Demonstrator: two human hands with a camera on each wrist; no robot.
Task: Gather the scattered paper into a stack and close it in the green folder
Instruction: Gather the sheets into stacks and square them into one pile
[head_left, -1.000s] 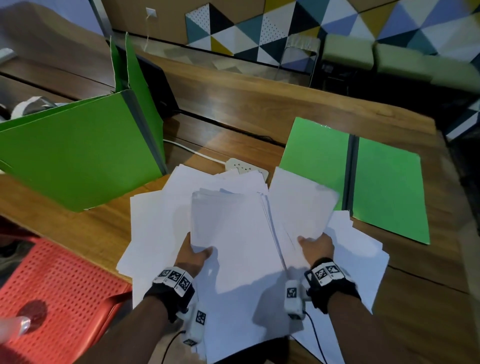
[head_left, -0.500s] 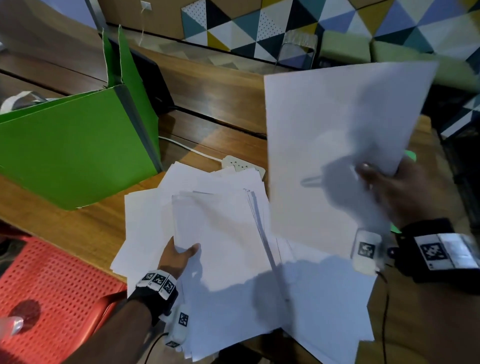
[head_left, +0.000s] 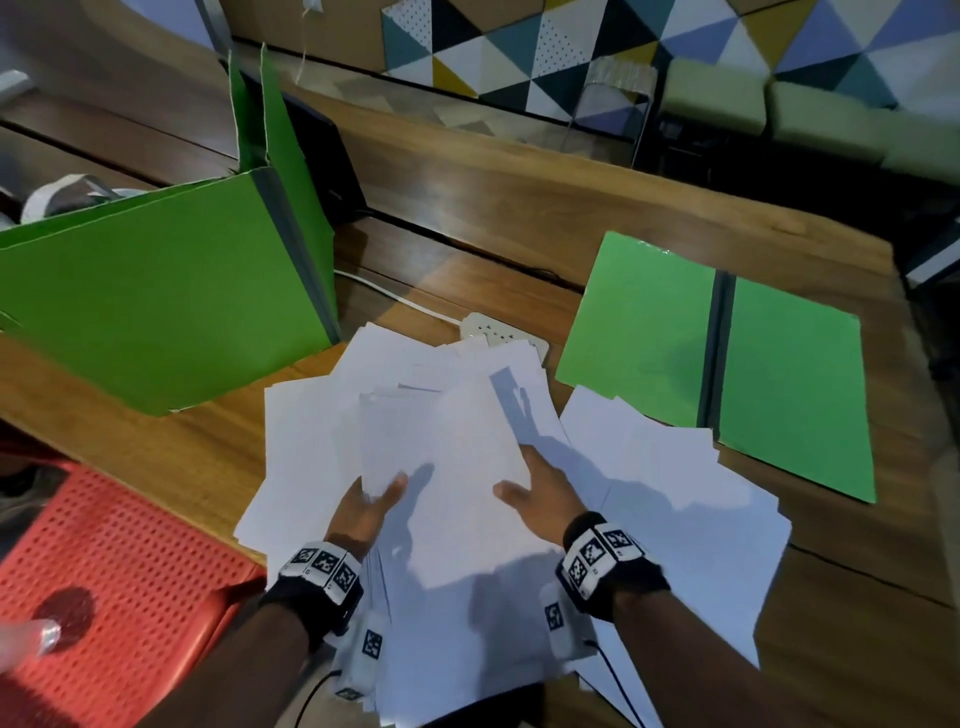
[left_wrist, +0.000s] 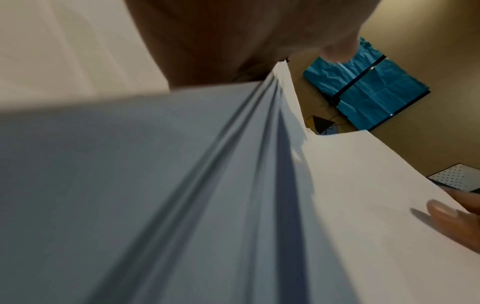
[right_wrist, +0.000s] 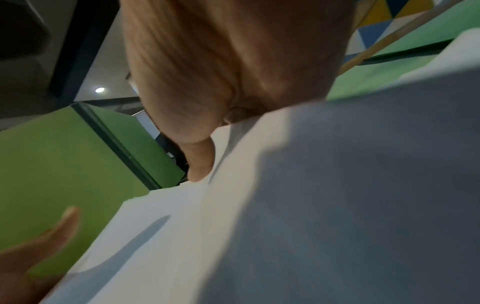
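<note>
The stack of white paper (head_left: 441, 483) lies at the near middle of the wooden table (head_left: 519, 218). My left hand (head_left: 374, 499) grips its near left corner, thumb on top. Fanned sheet edges (left_wrist: 249, 156) show under that thumb in the left wrist view. My right hand (head_left: 530, 486) pinches the right edge of the top sheet (head_left: 467, 431), which lies on the stack; its thumb (right_wrist: 200, 162) presses on top and the fingers are hidden beneath. The green folder (head_left: 649, 332) lies open and flat at the right. Loose sheets (head_left: 675, 483) spread right and others (head_left: 296, 441) left of the stack.
A second green folder (head_left: 156, 301) stands open like a screen at the left. A white power strip (head_left: 498, 332) with its cable lies behind the papers. A red perforated seat (head_left: 119, 597) sits below the table's near left edge. Some sheets hang over the near edge.
Half a second ago my right hand held one sheet high in the air. It has now brought that sheet down onto the stack. My left hand kept its grip.
</note>
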